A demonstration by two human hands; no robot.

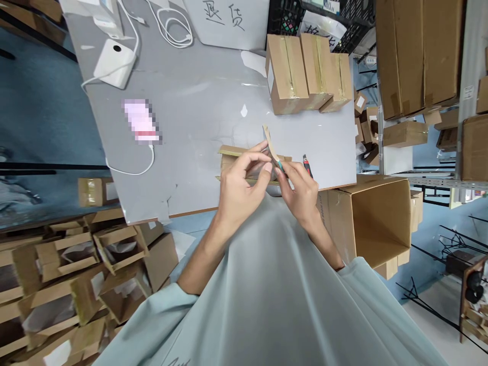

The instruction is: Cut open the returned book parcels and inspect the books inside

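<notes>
By the table edge (194, 210), left hand (244, 183) and right hand (300, 190) hold cardboard (269, 140).

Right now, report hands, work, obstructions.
Left hand at tan strip; right hand holding its near end. Box below, partly hidden. Knife beside right hand.

- Left hand (244, 180) and right hand (300, 190) are hiding much of a carton (229, 158).
- Pixelation is blurring a pink rectangle (141, 120) beyond recognition.
- The top edge is cropping a black crate (279, 18).
</notes>
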